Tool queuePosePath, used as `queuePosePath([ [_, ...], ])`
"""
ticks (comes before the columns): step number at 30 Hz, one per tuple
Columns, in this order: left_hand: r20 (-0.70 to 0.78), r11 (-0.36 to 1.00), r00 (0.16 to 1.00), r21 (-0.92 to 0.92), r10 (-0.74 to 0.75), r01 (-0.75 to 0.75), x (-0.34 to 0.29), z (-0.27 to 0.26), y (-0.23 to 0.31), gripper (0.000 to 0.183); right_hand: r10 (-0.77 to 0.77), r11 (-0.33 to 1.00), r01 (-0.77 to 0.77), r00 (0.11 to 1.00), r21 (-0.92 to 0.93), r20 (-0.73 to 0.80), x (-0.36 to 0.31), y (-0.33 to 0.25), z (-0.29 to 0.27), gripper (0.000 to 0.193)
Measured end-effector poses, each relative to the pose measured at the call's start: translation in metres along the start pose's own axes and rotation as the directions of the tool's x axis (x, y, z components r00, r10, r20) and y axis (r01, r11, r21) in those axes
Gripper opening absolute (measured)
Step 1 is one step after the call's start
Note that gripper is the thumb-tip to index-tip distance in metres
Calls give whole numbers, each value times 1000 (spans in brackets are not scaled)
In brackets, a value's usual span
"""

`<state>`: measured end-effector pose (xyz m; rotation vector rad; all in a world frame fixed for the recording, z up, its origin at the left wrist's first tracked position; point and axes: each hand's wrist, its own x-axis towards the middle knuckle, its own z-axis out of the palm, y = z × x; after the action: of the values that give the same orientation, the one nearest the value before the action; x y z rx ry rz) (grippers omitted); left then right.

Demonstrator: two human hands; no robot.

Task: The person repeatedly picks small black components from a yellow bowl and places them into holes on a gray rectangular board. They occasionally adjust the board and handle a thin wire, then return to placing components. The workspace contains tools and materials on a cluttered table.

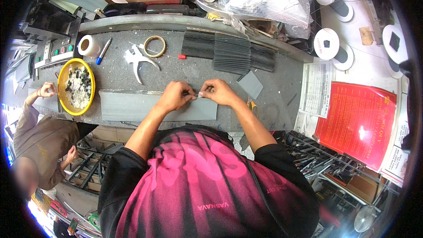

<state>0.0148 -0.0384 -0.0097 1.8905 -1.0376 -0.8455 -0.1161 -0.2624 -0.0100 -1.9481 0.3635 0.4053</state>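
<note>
My left hand [176, 96] and my right hand [217, 92] meet over the far edge of a long, flat grey strip [132, 106] lying along the bench. Fingers and thumb of each are pinched together, close to one another. Between the fingertips shows a small, thin piece [198, 96], too small to name; it seems to span both pinches. Just right of the right hand lie a grey square sheet [251, 85] and yellow-handled scissors [252, 106]. Beyond the hands rest stacks of dark pleated mesh [231, 53].
White hand pliers [139, 62], a tape roll [154, 46], a white roll [89, 46] and a blue marker [103, 52] lie farther back. A yellow basket [92, 89] holds small black and white pieces. At left, a co-worker's hand [47, 89] is near it.
</note>
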Motion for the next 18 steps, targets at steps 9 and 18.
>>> queuePosePath([
  [9, 90, 995, 992, 30, 93, -96, 13, -13, -2, 11, 9, 999, -11, 998, -44, -57, -9, -9, 1, 19],
  [18, 146, 992, 984, 51, 106, -114, 20, -17, -2, 10, -185, 981, 177, 977, -82, -103, -8, -9, -4, 20],
])
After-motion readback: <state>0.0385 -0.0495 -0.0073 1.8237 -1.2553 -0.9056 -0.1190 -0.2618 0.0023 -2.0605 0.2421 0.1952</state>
